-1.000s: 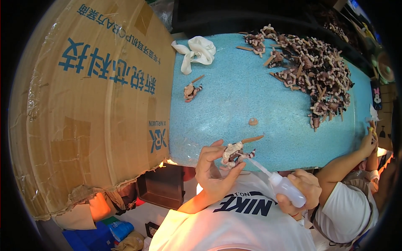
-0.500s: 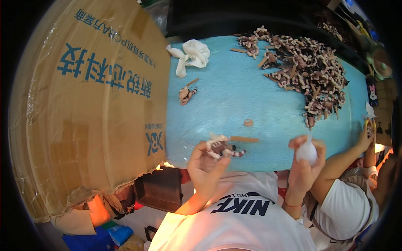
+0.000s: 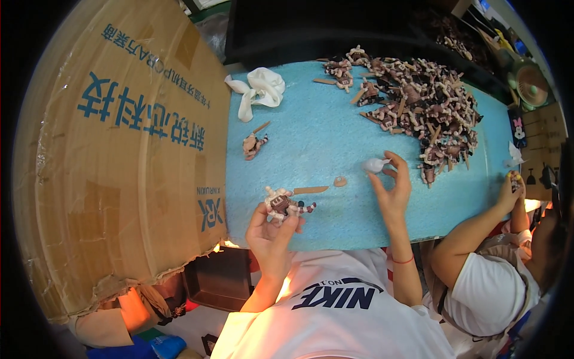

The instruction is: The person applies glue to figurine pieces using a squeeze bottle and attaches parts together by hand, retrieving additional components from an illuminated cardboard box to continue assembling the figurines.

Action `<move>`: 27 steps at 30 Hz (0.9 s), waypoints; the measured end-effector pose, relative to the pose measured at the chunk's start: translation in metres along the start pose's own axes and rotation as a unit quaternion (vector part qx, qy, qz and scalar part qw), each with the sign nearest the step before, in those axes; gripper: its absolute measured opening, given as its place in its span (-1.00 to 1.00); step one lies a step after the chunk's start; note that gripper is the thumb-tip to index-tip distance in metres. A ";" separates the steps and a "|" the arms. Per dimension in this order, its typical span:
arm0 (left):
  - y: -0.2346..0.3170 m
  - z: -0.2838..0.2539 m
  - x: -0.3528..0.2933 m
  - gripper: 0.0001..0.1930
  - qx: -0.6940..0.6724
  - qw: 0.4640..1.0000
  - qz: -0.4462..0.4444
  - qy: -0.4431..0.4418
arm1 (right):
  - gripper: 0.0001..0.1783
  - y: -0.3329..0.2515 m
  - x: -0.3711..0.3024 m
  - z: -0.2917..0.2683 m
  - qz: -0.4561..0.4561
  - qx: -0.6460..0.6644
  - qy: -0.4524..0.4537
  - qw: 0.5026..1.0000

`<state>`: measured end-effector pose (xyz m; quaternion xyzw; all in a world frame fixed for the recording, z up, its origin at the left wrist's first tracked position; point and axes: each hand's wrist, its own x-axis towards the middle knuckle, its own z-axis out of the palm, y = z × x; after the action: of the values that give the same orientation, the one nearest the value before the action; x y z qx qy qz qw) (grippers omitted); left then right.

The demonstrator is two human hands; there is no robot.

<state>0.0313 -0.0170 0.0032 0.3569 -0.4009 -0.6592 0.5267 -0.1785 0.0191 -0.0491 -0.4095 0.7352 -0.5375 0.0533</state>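
My left hand (image 3: 272, 236), near the front edge of the blue tabletop, grips a small brown-and-cream figurine (image 3: 281, 204) with striped legs. A flat brown stick (image 3: 311, 190) extends from the figurine to the right. Further out on the right, my right hand (image 3: 391, 188) pinches a small white squeeze bottle (image 3: 375, 165), which lies tilted sideways with its thin nozzle pointing right. Between the two hands a little tan piece (image 3: 340, 181) rests on the table. Another figurine (image 3: 254, 145) with a stick lies at the left, apart from my hands.
A large cardboard box (image 3: 137, 161) borders the left side of the blue table (image 3: 311, 131). Many similar figurines (image 3: 418, 102) are heaped at the far right. A crumpled white cloth (image 3: 260, 90) lies far left. Another person's hand (image 3: 511, 188) holds something small at the right edge.
My right hand has swung left and away from my body, tipping the bottle from nozzle-up onto its side. My left hand still holds the figurine. The whole view has shifted slightly.
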 end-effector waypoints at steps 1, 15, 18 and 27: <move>0.002 0.000 0.000 -0.68 0.002 1.000 -0.026 0.006 | -0.65 -0.005 -0.003 -0.005 -0.001 0.002 -0.003 1.000; -0.005 0.000 -0.008 -0.71 -0.008 0.998 -0.031 -0.063 | -0.81 -0.023 -0.011 0.023 -0.238 -0.138 -0.184 0.944; -0.010 0.000 -0.008 -0.67 -0.017 0.997 0.001 -0.072 | -0.86 -0.045 -0.014 0.004 -0.122 -0.015 -0.144 0.982; -0.017 0.004 -0.005 -0.55 0.226 0.949 0.211 -0.058 | -0.82 -0.113 -0.014 -0.032 0.205 0.455 -0.229 0.836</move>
<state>0.0216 -0.0098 -0.0101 0.3349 -0.6352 -0.4449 0.5351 -0.1244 0.0423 0.0535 -0.2906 0.4419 -0.6793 0.5088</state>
